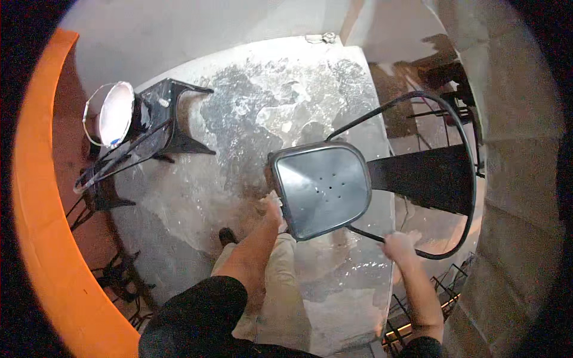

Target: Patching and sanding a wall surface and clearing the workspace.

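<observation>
A black metal chair (pixel 325 190) stands before me, its glossy seat marked by several small holes. The chair's tubular back frame (pixel 461 131) and wide dark back panel (pixel 424 179) extend to the right. At the seat's left edge, my left hand (pixel 274 213) is closed around a pale crumpled cloth (pixel 273 197), pressed against the rim or side; the fingers are partly hidden. My right hand (pixel 401 247) wraps around the near side of the back frame and looks slightly blurred.
On the left, another black chair (pixel 162 113) lies tipped beside a white bucket (pixel 117 114) with a wire handle. Dark metal frames (pixel 122 280) are at lower left, next to an orange barrier (pixel 36 197). The grey floor (pixel 250 107) is wet. A grey sheet (pixel 519 209) borders the right.
</observation>
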{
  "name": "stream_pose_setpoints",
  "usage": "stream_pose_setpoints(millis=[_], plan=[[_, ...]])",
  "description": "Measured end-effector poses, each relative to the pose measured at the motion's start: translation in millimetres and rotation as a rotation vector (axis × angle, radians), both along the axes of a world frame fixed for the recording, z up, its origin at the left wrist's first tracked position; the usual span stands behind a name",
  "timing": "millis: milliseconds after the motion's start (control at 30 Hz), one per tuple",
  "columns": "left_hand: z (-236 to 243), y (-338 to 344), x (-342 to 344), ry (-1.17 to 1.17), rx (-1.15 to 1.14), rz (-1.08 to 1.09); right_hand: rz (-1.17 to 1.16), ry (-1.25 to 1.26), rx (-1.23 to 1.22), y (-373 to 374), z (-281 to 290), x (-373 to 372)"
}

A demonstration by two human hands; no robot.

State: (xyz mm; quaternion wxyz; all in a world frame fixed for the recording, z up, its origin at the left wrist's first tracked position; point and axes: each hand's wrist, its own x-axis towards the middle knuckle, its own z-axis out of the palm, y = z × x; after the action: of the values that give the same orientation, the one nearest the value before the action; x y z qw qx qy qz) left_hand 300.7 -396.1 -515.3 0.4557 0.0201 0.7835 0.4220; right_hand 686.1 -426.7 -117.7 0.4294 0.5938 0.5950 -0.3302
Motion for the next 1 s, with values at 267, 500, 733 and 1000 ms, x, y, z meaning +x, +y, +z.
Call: stream_pose_setpoints(millis=[267,500,733,1000], plan=[[91.3,74.7,2.6,-0.178,0.299,-0.175,-0.283,0.040,1.391,80.0,182.4,79.1],[149.0,190.8,-12.9,-0.169,0.311,-0.403,-0.587,0.003,1.142,53.5,149.8,149.7],[220.2,359.1,2.2,0.762,0.019,-1.371,-0.783,-0.003,1.278,21.9,181.7,50.8],[132.5,545.6,-4.3,0.668,0.016,-1.619,-1.149,-0.134,1.182,88.7,183.3,-89.5]])
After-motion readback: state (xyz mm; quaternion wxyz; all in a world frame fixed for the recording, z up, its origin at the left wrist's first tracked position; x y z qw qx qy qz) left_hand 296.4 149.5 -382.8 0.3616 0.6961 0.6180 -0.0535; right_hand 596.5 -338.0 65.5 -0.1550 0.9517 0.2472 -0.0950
